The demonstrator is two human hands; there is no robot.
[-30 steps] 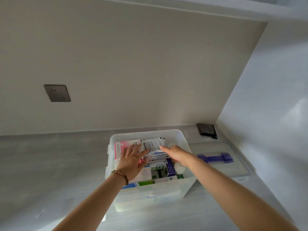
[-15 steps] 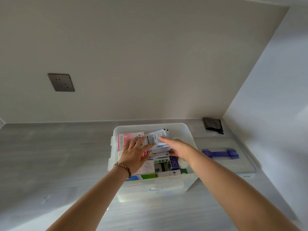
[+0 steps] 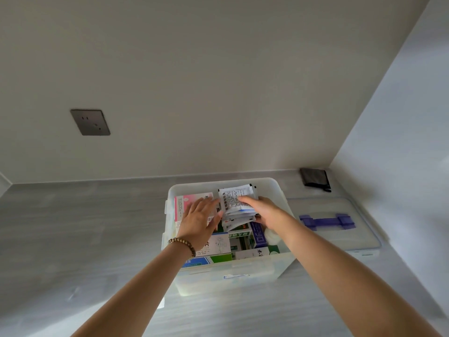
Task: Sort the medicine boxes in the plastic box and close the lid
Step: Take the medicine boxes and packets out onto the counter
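While the grey tabletop (image 3: 85, 227) carries the open plastic box (image 3: 243, 272), its lid (image 3: 340, 239) lies flat just right of that box, purple handle up. Inside stand the medicine boxes (image 3: 243, 242). At the box's far end the left hand (image 3: 200, 218) rests on a pink box (image 3: 192, 199), grip spread flat. The right hand (image 3: 267, 212) has its grip pinching the white sachets (image 3: 234, 198).
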